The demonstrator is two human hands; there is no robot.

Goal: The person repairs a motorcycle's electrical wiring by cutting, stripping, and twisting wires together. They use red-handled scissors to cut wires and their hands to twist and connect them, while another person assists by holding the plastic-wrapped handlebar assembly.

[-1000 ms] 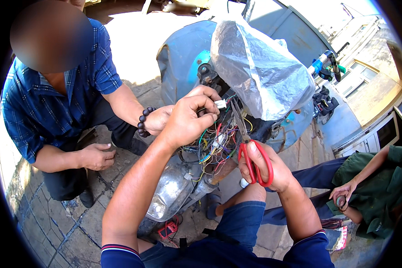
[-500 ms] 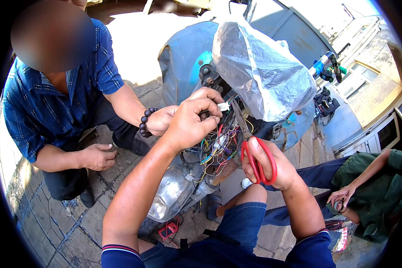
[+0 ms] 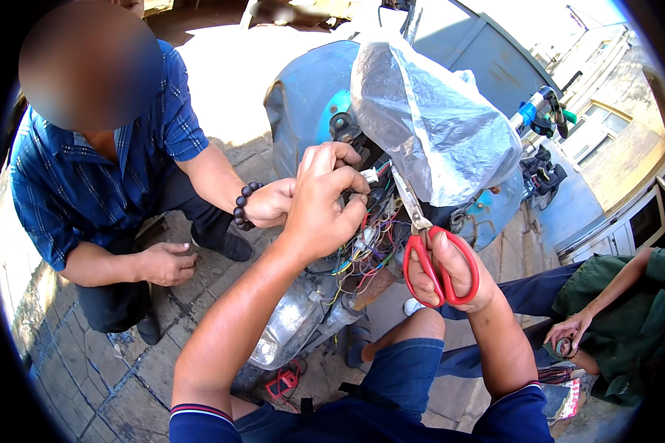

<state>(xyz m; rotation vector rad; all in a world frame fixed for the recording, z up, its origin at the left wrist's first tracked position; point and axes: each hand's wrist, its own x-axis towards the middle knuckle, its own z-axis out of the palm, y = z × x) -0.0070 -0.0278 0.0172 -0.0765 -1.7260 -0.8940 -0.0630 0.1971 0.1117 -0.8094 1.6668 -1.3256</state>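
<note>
Fingers of my left hand (image 3: 325,203) are closed round a small white connector (image 3: 371,176) with thin wires, above a tangle of coloured wires (image 3: 358,262) on a partly dismantled blue motorbike (image 3: 295,96). I grip red-handled scissors (image 3: 458,288) in my right hand (image 3: 469,273); their blades point up at the wires just right of the connector. A co-worker's hand (image 3: 266,203), wearing a dark bead bracelet, reaches in against the left side of my left hand. A crumpled clear plastic cover (image 3: 436,125) lies over the bike's upper part. Below the wires is a chrome headlamp (image 3: 277,332).
A person in a checked shirt (image 3: 66,192) crouches at left; another person in green (image 3: 613,317) is at right. A red meter with leads (image 3: 281,382) lies on the paving (image 3: 111,384) below the headlamp. A grey metal panel (image 3: 473,52) and a building stand behind.
My right hand has shifted a little right and turned, so the scissor blades show more broadly and the handles sit farther right. My left hand and the co-worker's hand have moved slightly.
</note>
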